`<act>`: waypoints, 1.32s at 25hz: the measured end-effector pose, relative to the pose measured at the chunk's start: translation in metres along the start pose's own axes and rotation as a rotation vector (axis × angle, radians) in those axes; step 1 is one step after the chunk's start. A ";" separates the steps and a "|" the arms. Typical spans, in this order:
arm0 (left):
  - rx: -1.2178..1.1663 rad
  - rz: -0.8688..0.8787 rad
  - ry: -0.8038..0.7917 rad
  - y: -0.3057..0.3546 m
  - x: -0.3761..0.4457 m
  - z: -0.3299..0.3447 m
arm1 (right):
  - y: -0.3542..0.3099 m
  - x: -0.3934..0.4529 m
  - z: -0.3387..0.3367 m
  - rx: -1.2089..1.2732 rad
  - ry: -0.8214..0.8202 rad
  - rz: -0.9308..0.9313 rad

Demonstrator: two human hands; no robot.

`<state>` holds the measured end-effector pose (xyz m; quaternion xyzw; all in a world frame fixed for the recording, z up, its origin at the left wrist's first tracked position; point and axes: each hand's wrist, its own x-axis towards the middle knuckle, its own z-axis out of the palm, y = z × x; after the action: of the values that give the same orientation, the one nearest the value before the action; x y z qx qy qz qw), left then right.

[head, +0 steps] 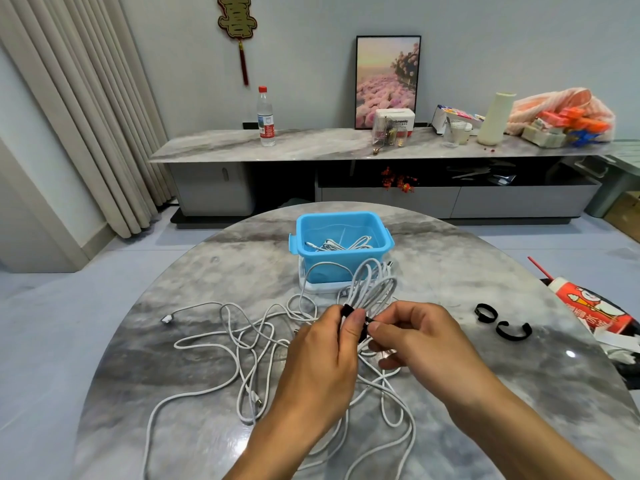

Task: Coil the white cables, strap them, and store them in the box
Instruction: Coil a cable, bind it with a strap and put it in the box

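2 hands, 1 blue box, 1 white lid beneath it, 3 black straps (1 wrapped on the held coil); loose cables too tangled to count.

Grey marbled tabletop w/ white cables, blue box.
Black strap on white coil; 2 more black straps nearby; red-and-white cup at the edge.

Pale wall, beige curtains, marble sideboard.
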<state>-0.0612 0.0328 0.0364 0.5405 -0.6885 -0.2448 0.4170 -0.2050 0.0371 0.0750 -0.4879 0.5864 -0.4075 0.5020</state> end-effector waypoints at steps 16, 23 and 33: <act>-0.166 -0.042 -0.260 0.004 0.002 -0.014 | -0.005 0.001 -0.010 0.150 -0.100 -0.010; 0.023 -0.002 -0.257 0.003 -0.001 -0.011 | 0.000 0.000 -0.006 -0.026 -0.119 -0.201; 0.280 0.077 -0.206 0.000 -0.004 -0.011 | -0.004 -0.002 -0.003 0.166 -0.149 -0.166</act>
<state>-0.0517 0.0377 0.0408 0.5387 -0.7750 -0.1846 0.2741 -0.2069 0.0386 0.0800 -0.5206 0.4693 -0.4573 0.5474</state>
